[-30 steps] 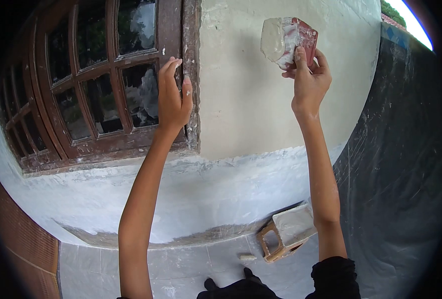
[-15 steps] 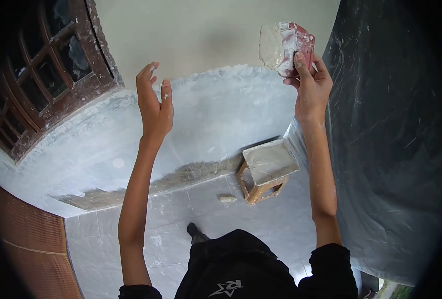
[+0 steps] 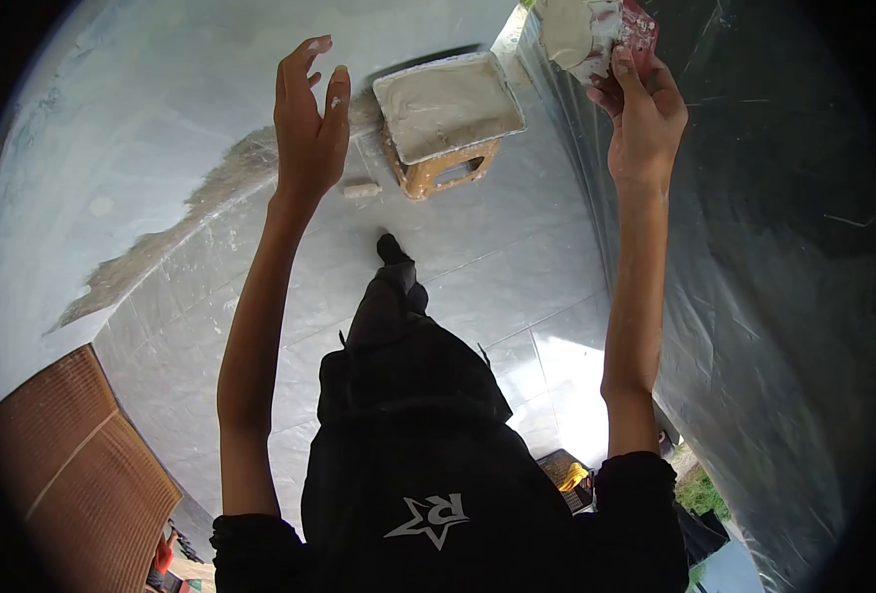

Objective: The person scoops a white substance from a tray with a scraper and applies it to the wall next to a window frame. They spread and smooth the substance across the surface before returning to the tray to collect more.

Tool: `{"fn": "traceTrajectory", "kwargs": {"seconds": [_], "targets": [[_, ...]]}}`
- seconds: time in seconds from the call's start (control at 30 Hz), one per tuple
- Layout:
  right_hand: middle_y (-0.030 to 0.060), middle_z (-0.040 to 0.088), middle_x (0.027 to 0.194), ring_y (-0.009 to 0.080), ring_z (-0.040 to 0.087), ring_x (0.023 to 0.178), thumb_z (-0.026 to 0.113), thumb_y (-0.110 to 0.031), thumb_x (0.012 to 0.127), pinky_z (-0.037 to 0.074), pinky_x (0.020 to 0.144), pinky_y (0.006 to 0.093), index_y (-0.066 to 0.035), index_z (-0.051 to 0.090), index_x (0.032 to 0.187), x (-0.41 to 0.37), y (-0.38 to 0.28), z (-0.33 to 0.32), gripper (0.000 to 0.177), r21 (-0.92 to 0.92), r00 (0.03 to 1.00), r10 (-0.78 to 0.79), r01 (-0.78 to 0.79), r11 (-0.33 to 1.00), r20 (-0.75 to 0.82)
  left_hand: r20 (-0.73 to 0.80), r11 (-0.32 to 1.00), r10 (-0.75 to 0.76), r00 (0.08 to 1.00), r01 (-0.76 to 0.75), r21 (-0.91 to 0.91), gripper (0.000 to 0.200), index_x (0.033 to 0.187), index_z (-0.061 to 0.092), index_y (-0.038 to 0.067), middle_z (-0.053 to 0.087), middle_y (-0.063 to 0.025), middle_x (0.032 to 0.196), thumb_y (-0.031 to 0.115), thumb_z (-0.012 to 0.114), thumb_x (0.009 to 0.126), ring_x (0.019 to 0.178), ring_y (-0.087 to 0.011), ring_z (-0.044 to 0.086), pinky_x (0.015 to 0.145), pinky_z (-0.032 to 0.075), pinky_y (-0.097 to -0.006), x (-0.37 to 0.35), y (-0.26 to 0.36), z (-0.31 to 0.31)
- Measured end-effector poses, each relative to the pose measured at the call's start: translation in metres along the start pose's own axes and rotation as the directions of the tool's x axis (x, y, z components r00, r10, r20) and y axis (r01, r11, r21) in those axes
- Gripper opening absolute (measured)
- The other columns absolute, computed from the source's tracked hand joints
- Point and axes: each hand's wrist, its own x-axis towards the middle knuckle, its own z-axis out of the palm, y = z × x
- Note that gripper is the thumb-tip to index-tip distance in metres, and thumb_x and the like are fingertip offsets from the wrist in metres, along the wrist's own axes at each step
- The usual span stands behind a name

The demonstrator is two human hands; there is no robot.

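Note:
My right hand (image 3: 648, 119), raised at the upper right, grips a red putty knife (image 3: 639, 38) with its thumb on the face. Pale wet putty (image 3: 568, 34) coats the blade's left part. My left hand (image 3: 311, 124) is raised at the upper left, fingers curved and apart from the thumb, with nothing in it and white specks on the fingertips. Between the hands, lower down, a tray of putty (image 3: 448, 104) rests on a tan plastic stool (image 3: 420, 178).
A small pale block (image 3: 363, 190) lies on the grey tiled floor (image 3: 458, 287). The partly coated wall (image 3: 161, 119) runs along the left. Dark plastic sheeting (image 3: 754, 247) hangs at the right. A brown woven blind (image 3: 82, 465) is lower left, and a dark crate (image 3: 565, 472) lower right.
The view has tilted down and turned right, so the window is out of sight and the tray appears higher and closer. Both hands keep nearly the same pose, the right still holding the knife.

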Motion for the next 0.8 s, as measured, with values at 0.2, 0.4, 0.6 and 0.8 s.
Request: {"fn": "traceTrajectory", "kwargs": {"seconds": [0.2,0.4,0.6,0.8], "targets": [[0.0084,0.068,0.095,0.0129,0.067,0.077,0.067,-0.01,0.094,0.059,0.064,0.0258,0.004,0.059,0.113,0.03,0.111,-0.023,0.025,-0.214,0.955,0.277,-0.293,0.932,-0.105,0.054,0.975,-0.221,0.974,0.222,-0.022,0.041,0.135,0.043,0.0,0.05,-0.0198,0.134,0.022,0.05,0.101,0.126,-0.0333,0.05,0.102,0.042,-0.0446,-0.028,-0.072,0.079],[0.0109,0.071,0.093,0.0135,0.069,0.076,0.066,-0.007,0.093,0.06,0.059,0.0265,0.005,0.062,0.113,0.063,0.224,-0.042,0.024,-0.437,0.936,0.306,-0.352,0.828,-0.174,0.166,0.892,-0.444,0.88,0.452,-0.006,0.045,0.134,0.041,-0.004,0.05,-0.0257,0.128,0.02,0.054,0.098,0.121,-0.0414,0.049,0.104,0.038,-0.0456,-0.068,-0.117,0.148],[0.0157,0.073,0.088,0.0227,0.073,0.083,0.066,-0.003,0.088,0.056,0.071,0.0336,0.0,0.067,0.108,0.109,0.334,-0.07,0.02,-0.788,0.974,0.112,0.088,0.61,0.196,0.178,0.785,-0.619,0.765,0.608,0.118,0.048,0.136,0.04,-0.002,0.046,-0.0242,0.135,0.022,0.056,0.098,0.128,-0.0399,0.045,0.107,0.037,-0.0469,-0.124,-0.143,0.208],[0.0215,0.069,0.088,0.0377,0.069,0.084,0.06,-0.002,0.088,0.053,0.072,0.0397,-0.002,0.066,0.104,0.134,0.428,-0.076,0.017,-0.741,0.895,0.147,0.246,0.625,0.422,0.112,0.661,-0.746,0.656,0.711,0.239,0.055,0.138,0.037,-0.003,0.044,-0.0278,0.135,0.024,0.06,0.096,0.131,-0.0435,0.041,0.109,0.034,-0.0476,-0.164,-0.167,0.272]]}}
